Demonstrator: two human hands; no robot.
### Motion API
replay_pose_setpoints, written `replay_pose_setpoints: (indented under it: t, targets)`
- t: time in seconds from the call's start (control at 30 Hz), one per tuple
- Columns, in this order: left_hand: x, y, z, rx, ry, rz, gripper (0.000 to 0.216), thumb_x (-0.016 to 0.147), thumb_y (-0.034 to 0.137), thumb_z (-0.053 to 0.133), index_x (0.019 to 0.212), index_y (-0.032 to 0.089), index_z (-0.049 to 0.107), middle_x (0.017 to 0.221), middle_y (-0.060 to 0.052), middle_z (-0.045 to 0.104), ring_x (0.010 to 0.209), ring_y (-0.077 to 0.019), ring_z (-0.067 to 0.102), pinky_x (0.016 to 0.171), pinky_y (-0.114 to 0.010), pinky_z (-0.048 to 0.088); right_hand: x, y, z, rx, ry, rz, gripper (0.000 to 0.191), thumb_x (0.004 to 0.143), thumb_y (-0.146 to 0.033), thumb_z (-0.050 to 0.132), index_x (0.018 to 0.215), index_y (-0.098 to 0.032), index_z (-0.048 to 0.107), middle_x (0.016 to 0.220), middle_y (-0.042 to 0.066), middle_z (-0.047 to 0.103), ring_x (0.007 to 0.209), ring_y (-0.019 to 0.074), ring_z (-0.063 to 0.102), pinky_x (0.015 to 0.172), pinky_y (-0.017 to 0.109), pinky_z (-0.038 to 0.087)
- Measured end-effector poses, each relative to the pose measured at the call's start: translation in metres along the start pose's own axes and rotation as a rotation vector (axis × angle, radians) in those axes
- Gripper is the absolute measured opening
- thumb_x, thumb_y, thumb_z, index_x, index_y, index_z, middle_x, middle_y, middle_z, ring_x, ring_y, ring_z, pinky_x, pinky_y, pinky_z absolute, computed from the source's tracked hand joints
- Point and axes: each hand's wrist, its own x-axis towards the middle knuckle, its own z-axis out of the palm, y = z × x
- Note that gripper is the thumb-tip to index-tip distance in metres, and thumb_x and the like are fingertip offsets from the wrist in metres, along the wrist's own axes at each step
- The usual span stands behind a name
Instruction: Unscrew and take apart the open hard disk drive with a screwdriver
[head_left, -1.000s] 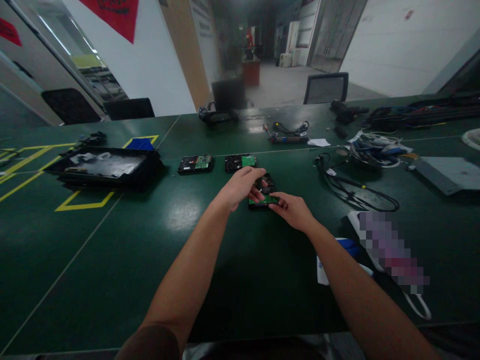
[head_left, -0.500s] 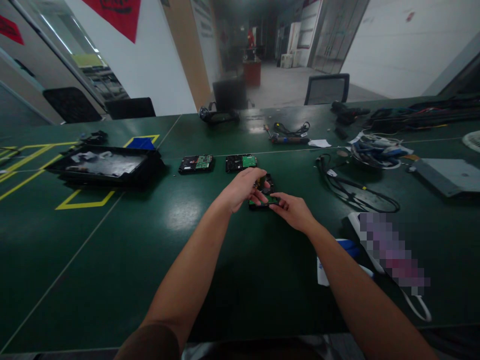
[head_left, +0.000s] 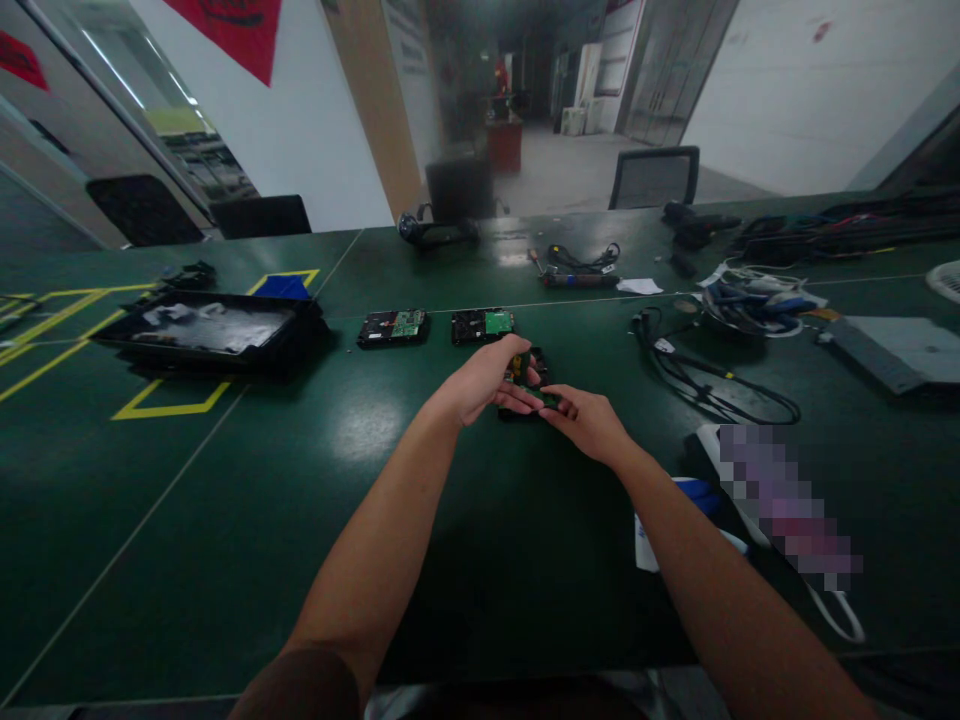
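A black hard drive [head_left: 534, 372] with a green circuit board lies on the green table [head_left: 225, 520] just ahead of me. My left hand [head_left: 480, 382] covers its left side, fingers curled around it. From the right, my right hand [head_left: 589, 420] pinches the near edge of the green board with its fingertips. Two more hard drives with green boards lie side by side beyond: one on the left [head_left: 391, 327], one on the right [head_left: 482, 324].
A black tray [head_left: 210, 330] sits at the left inside yellow floor-style markings. Black cables [head_left: 712, 385] and a bundle of wires [head_left: 750, 295] lie at the right. A screwdriver [head_left: 577, 279] rests farther back. White and blue items [head_left: 690, 520] lie near my right forearm.
My left hand has slid slightly over the drive, hiding more of the green board. Both hands stay on it.
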Motion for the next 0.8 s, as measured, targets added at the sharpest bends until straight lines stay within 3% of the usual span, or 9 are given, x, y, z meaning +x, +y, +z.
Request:
replay_pose_setpoints:
  t: [0.33,0.7,0.8]
  targets:
    - [-0.004,0.0019,-0.0056,0.184,0.044,0.081,0.034,0.09,0.046,0.048,0.092,0.016,0.064,0.104,-0.013,0.068,0.068,-0.0165,0.067,0.056,-0.027,0.048,-0.0004,0.0,-0.0001,0.011,0.001,0.021,0.04,0.092,-0.041,0.066,0.129,-0.027,0.067,0.082,0.002,0.069,0.071,0.017,0.062,0.066,0.03,0.048]
    - [0.0037,-0.0017,-0.0031,0.315,0.103,0.165,0.039,0.09,0.05,0.048,0.088,0.017,0.068,0.097,-0.009,0.07,0.067,-0.0148,0.058,0.055,-0.025,0.042,-0.0017,-0.0017,-0.0023,0.01,-0.008,0.014,0.041,0.092,-0.041,0.067,0.131,-0.028,0.065,0.086,0.001,0.068,0.071,0.016,0.061,0.064,0.029,0.047]
    - [0.0024,-0.0014,-0.0023,0.262,0.087,0.146,0.037,0.089,0.05,0.05,0.092,0.017,0.067,0.101,-0.01,0.07,0.063,-0.0142,0.059,0.051,-0.025,0.041,-0.0014,-0.001,-0.002,0.006,-0.009,0.013,0.041,0.092,-0.041,0.067,0.131,-0.028,0.065,0.086,0.001,0.068,0.071,0.0159,0.061,0.064,0.028,0.046]
